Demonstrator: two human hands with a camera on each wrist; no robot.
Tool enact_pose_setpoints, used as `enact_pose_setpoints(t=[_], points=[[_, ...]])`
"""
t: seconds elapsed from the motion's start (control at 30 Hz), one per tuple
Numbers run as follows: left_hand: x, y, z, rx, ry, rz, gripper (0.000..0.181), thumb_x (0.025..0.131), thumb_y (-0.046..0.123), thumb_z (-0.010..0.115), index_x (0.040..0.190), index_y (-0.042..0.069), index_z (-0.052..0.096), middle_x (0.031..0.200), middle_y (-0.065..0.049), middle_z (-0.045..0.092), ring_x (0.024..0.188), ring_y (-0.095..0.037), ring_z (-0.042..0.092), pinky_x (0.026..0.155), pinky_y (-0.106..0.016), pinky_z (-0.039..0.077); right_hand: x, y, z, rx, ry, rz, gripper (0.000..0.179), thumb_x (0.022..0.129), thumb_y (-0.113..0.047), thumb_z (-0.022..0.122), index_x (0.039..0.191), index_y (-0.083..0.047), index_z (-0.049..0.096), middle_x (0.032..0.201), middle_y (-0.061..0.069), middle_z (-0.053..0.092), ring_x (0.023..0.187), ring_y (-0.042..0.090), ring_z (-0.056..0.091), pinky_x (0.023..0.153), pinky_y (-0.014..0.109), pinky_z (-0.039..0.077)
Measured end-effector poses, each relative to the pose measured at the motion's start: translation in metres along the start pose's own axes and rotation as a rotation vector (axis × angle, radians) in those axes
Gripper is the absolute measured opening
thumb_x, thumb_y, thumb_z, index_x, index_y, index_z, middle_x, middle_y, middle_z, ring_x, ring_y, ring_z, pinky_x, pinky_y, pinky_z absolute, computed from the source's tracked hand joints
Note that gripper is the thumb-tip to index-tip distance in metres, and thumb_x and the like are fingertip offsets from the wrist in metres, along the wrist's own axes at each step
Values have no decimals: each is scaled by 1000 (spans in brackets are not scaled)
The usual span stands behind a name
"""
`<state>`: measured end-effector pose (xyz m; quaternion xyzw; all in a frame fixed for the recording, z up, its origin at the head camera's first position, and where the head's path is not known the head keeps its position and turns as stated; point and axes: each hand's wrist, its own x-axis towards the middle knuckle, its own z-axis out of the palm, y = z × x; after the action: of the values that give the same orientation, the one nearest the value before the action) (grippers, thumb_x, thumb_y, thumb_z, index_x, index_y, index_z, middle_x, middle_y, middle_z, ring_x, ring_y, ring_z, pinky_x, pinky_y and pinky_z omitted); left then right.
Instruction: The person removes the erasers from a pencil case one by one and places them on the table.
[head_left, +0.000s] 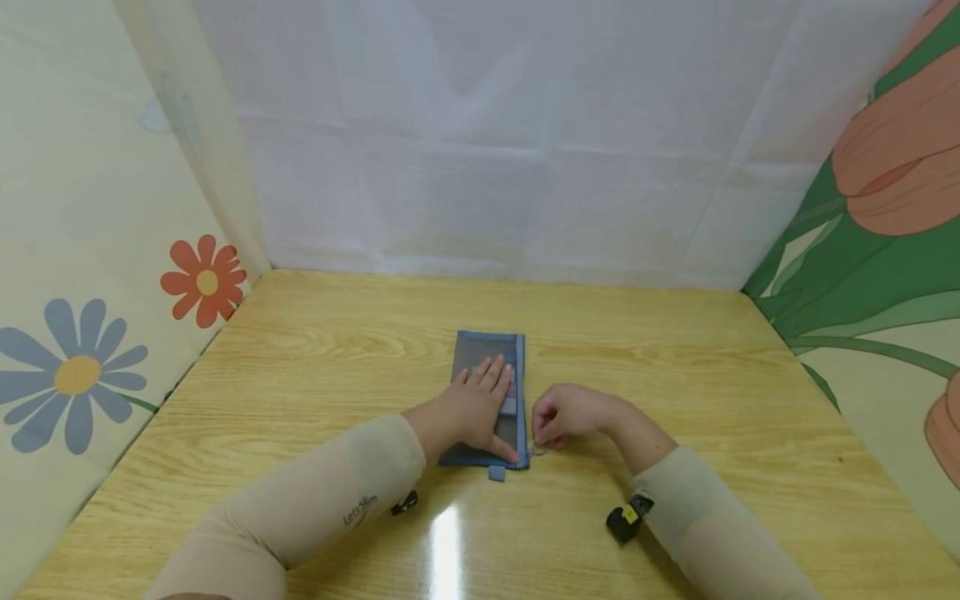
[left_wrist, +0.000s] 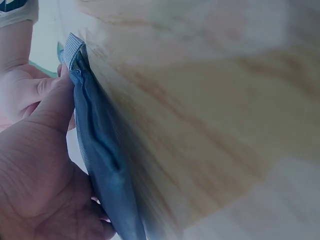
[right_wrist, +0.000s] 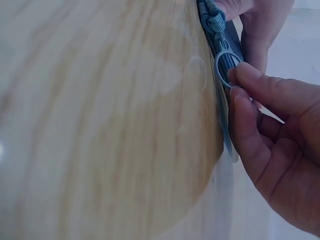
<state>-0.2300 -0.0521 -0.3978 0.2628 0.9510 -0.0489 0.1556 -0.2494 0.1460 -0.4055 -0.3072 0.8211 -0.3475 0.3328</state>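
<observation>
Pouch (head_left: 512, 423) flat on table (head_left: 337, 350), well inside side edges (head_left: 787, 350).

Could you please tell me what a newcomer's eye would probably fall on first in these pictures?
Probably the large orange tulips at the right edge of the head view, simply for their size and colour. Next, near the middle of the wooden table, comes the blue-edged pouch, with the left hand spread over it. At its near right corner, the right hand pinches a small ring.
</observation>
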Motion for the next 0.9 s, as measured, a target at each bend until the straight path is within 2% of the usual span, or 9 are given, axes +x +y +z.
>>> enact_pose_setpoints(t=[0.33,0.67,0.9], points=[[1,2,1,0,-5,-24,134,52,87,46,146,7,-5,151,-14,-11,138,-31,-4,109,-49,11,0,5,-4,45,-15,-16,7,83,-4,62,76,-5,64,71,3,62,63,13,57,62,31,52],[-1,4,-2,-2,-18,-37,134,50,86,47,146,9,-5,151,-13,-11,138,-31,-4,109,-49,11,2,7,-9,92,36,27,6,84,-5,61,78,-4,64,75,6,63,66,16,60,64,33,53],[-3,5,-5,2,-25,-42,133,52,85,49,147,8,-4,151,-13,-11,138,-31,-3,109,-48,12,4,6,-13,94,51,25,7,84,-4,60,78,-2,63,73,6,63,65,16,60,64,33,53]])
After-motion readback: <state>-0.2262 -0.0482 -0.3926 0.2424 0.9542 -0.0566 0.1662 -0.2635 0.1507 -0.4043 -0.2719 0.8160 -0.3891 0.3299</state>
